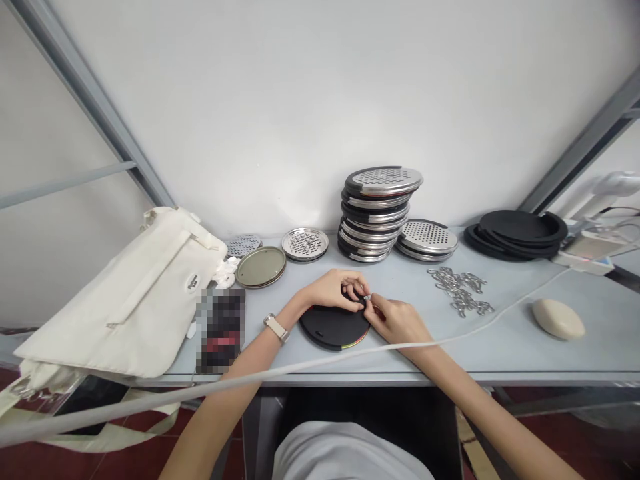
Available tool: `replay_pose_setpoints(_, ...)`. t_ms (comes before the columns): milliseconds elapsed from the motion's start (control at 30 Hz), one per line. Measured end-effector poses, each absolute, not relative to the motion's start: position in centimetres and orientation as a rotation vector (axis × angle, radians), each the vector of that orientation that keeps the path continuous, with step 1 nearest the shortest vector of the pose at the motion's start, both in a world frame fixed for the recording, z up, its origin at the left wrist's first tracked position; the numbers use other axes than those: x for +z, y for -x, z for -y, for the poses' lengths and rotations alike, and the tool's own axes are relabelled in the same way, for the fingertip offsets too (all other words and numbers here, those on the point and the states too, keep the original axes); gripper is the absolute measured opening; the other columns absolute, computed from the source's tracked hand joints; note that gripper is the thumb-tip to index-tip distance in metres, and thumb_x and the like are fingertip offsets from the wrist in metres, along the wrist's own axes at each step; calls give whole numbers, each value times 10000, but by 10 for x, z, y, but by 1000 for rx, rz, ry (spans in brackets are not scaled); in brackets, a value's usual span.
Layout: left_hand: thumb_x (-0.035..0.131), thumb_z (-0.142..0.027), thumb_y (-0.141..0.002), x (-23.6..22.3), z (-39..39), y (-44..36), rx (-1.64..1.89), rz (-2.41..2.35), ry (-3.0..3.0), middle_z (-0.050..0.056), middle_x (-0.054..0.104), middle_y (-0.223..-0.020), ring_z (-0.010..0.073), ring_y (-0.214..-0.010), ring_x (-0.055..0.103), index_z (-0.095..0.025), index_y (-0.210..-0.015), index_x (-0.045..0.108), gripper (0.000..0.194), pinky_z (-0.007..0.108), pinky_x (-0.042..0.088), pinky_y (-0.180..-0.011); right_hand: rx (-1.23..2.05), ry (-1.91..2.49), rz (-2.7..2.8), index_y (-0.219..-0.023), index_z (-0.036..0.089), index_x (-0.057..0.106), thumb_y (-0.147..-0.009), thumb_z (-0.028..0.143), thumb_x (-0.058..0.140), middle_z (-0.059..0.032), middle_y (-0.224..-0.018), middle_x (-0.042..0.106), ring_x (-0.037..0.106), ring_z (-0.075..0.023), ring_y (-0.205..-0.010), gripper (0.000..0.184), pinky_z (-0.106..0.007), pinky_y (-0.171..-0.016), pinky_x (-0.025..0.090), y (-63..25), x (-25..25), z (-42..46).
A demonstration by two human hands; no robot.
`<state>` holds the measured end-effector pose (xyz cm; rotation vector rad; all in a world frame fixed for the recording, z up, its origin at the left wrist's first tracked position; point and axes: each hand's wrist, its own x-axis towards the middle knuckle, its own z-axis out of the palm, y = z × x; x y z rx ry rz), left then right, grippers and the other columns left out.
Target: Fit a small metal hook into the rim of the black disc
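Note:
A small stack of black oval discs lies flat on the grey table in front of me, with coloured edges showing at its lower rim. My left hand curls over the stack's far edge, fingers closed on it. My right hand pinches a small metal clip at that same edge, right beside the left fingertips. A watch sits on my left wrist.
A tall stack of perforated steel discs stands behind, with a lower stack beside it. Black rubber rings are far right. Loose metal clips, a beige oval pebble-like object, a white bag, a white cable.

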<state>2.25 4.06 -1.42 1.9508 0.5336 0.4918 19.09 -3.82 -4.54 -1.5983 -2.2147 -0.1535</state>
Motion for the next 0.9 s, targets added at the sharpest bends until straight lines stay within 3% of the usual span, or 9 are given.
replay_pose_setpoints(367, 646, -94, -587, -11, -39, -24, 485, -524, -1901, 35, 609, -796, 88, -745, 562, -114, -933, 581, 353, 243, 454, -762, -416, 1466, 2204, -648, 170, 513, -818, 232, 351, -13, -492, 543, 474, -94, -441, 243, -236, -490, 233, -189, -46, 40)
replay_pose_setpoints(667, 624, -118, -600, -13, -39, -23, 501, -545, -2013, 50, 609, -912, 84, -719, 558, -129, -932, 577, 335, 209, 445, -685, -106, 1601, 2274, -793, 181, 505, -864, 272, 279, -16, -581, 607, 524, -101, -463, 254, -227, -464, 224, -193, -44, 37)
replay_pose_setpoints(900, 636, -112, -581, -10, -38, -22, 537, -557, -2054, 29, 597, -842, 86, -694, 569, -129, -917, 580, 340, 199, 428, -657, -26, 1594, 2282, -810, 183, 503, -867, 269, 264, -21, -593, 607, 541, -111, -483, 260, -220, -461, 239, -193, -42, 37)
